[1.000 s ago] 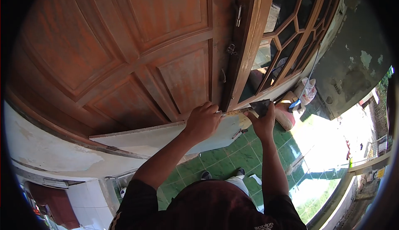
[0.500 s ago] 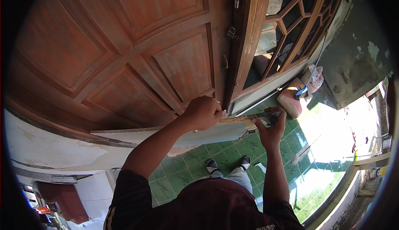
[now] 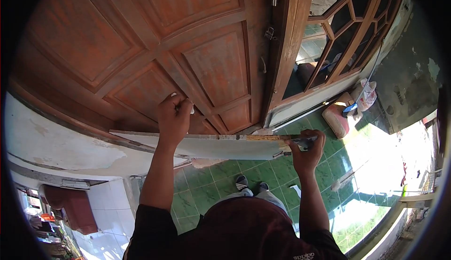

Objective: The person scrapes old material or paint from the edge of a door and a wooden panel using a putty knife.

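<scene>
A long, narrow pale board (image 3: 221, 148) with a worn wooden upper edge stretches across in front of me, below the door. My right hand (image 3: 309, 153) grips its right end, the thumb on the near side and the fingers bent over the far side. A dark grey patch shows between them. My left hand (image 3: 174, 119) is raised over the left part of the board, its fingers curled around a small white crumpled piece (image 3: 192, 108). Most of that piece is hidden by the fingers, and its kind cannot be made out.
A brown panelled door (image 3: 211, 72) with a padlock (image 3: 269, 33) rises ahead, next to a wooden lattice window (image 3: 338, 34). Right of the board, a reddish sack (image 3: 336, 121) and a white bag (image 3: 367, 95) stand by the wall. Green tiles (image 3: 206, 180) cover the floor around my feet.
My left hand has moved left along the board and risen off its edge, with the white piece still in its fingers. My right hand stays at the board's right end. The view has shifted slightly.
</scene>
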The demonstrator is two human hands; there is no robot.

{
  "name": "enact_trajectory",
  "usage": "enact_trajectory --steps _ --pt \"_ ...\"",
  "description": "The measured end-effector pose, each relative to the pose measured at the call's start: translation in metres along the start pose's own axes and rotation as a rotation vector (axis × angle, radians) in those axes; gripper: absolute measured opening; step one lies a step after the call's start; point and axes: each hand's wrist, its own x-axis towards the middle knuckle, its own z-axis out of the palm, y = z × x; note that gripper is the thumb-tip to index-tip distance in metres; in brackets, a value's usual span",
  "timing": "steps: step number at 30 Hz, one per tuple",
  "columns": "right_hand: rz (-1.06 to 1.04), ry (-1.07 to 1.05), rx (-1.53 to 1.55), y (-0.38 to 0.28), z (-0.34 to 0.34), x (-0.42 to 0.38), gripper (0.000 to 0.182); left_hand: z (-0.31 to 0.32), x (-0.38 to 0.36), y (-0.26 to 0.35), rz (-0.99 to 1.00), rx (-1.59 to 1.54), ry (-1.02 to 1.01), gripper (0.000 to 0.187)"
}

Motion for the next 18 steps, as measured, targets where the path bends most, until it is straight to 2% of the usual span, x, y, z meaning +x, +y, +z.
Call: enact_trajectory --steps 2,3,5,6,7,10,12,13,16,17,18 --pt "-0.047 0.005 -0.012 0.001 -0.001 -0.004 0.063 -0.014 -0.020 0.010 0.066 -0.037 -0.028 0.023" --pt "-0.022 -0.004 0.001 -0.002 -0.002 -0.004 0.062 -0.013 -0.035 0.010 0.087 -0.028 -0.114 0.023" --pt "-0.020 -0.016 -0.009 -0.005 -0.003 -0.001 0.062 0.009 -0.071 0.012 0.114 -0.131 -0.112 0.021" --pt "-0.019 -0.019 -0.016 -0.007 -0.003 0.001 0.062 0.015 -0.083 0.019 0.136 -0.122 -0.207 0.021" --pt "-0.015 -0.028 -0.025 -0.004 -0.001 0.004 0.062 0.031 -0.096 0.021 0.124 -0.210 -0.162 0.027" --pt "-0.039 -0.103 -0.023 0.003 0.000 0.016 0.062 0.068 -0.139 0.005 -0.176 -0.312 -0.188 0.036" --pt "-0.097 -0.194 0.001 -0.003 -0.011 0.030 0.062 0.071 -0.148 -0.004 -0.138 -0.250 -0.130 0.039" --pt "-0.147 -0.228 0.083 -0.007 -0.017 0.033 0.054 0.071 -0.154 -0.006 -0.124 -0.218 -0.102 0.040" --pt "-0.295 0.040 0.085 -0.001 -0.014 0.024 0.045 0.046 -0.148 -0.011 -0.076 -0.012 -0.037 0.043" --pt "-0.369 0.085 -0.017 0.004 -0.013 0.016 0.038 0.037 -0.141 -0.015 -0.048 0.072 -0.025 0.036" --pt "-0.306 -0.017 0.056 -0.001 -0.010 0.007 0.036 0.030 -0.133 -0.019 -0.003 0.124 0.002 0.032"
